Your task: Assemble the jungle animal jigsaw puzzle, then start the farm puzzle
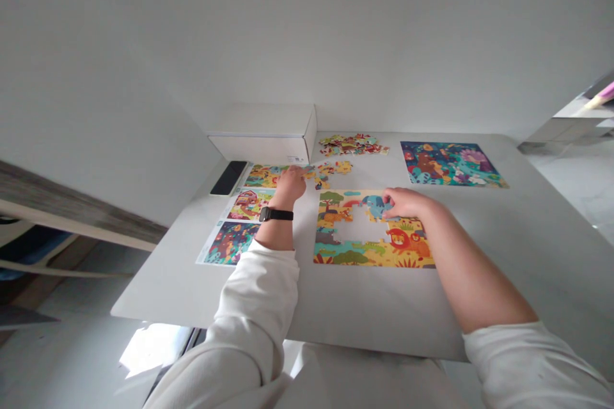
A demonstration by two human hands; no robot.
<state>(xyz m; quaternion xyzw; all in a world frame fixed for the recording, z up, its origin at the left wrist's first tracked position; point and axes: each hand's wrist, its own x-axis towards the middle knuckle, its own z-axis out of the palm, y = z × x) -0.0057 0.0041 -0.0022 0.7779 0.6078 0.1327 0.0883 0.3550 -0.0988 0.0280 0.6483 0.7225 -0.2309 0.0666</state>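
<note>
A partly assembled animal jigsaw puzzle (352, 258) lies on the table with a gap in its middle. My right hand (407, 203) is at its upper right part, thumb and fingers curled together around a puzzle piece (386, 206) by the blue elephant. My left hand (292, 183), with a black watch on the wrist, rests over the right end of the top picture on the reference sheet (223, 211). Its fingers stretch toward a small group of loose yellow puzzle pieces (341, 167); the fingertips are partly hidden, and I make out nothing held there.
A heap of mixed puzzle pieces (355, 144) lies by the wall, beside a white box (261, 147). A dark phone (229, 177) is at the left edge of the white table (364, 307). A completed dark-blue puzzle (451, 165) lies at the back right.
</note>
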